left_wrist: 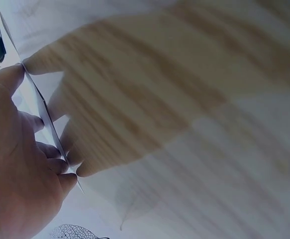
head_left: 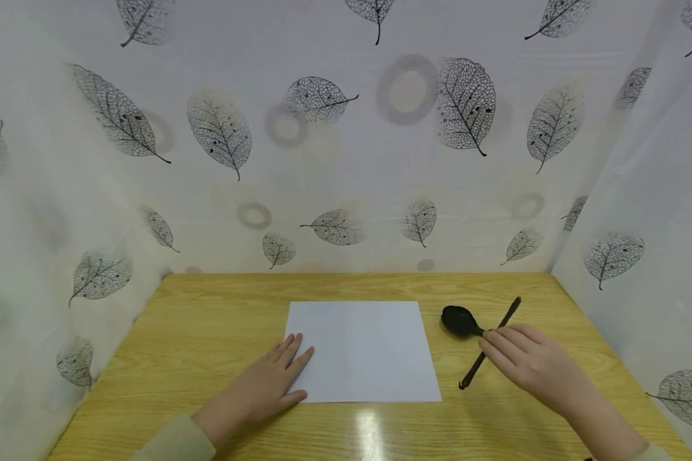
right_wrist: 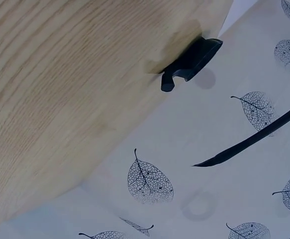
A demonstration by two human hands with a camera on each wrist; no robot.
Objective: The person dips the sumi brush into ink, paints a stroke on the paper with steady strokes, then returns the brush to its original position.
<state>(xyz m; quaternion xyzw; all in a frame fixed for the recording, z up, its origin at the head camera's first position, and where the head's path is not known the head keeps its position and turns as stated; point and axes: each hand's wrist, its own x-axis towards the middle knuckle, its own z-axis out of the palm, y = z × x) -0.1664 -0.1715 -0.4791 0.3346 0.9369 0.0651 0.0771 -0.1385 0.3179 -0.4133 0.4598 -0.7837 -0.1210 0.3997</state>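
Observation:
My left hand (head_left: 268,384) lies with spread fingers on the left edge of a white sheet of paper (head_left: 363,352). In the left wrist view the fingertips of the left hand (left_wrist: 23,154) touch the sheet's edge. My right hand (head_left: 533,362) pinches a thin dark brush (head_left: 473,371) between thumb and fingers, slanted, with a small loop at its near end. The brush (right_wrist: 254,137) tapers to a dark point in the right wrist view, held off the table. Just beyond those fingers sits a black, spoon-like dish (head_left: 457,319) with a short handle; the dish (right_wrist: 197,57) stands apart from the brush.
The wood-grain table (head_left: 219,320) is glossy and reflects light near its front. A pale curtain (head_left: 346,160) with leaf prints hangs behind the table and along both sides.

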